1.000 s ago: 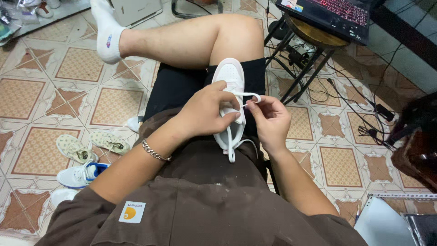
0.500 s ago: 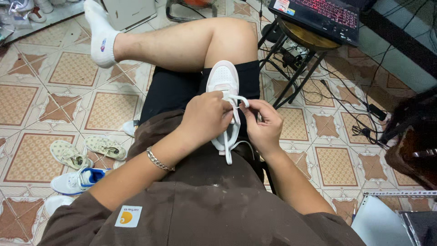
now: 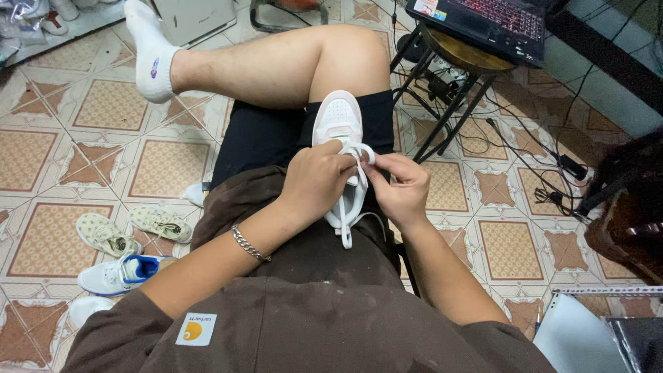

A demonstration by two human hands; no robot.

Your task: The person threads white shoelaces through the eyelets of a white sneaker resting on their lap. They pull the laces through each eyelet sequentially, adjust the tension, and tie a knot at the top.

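Both hands (image 3: 359,183) grip white sneaker's (image 3: 338,124) laces (image 3: 356,155)

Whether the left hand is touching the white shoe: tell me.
Touching. The head view shows the left hand lying across the white shoe on the lap, fingers curled over its white laces with no gap; the right hand pinches them too.

Counted: one white low-top sneaker (image 3: 338,124) on the lap, two beige patterned shoes (image 3: 131,229) at 9 o'clock, one white-and-blue sneaker (image 3: 114,273) below them, one open black laptop (image 3: 490,21) at 1 o'clock.
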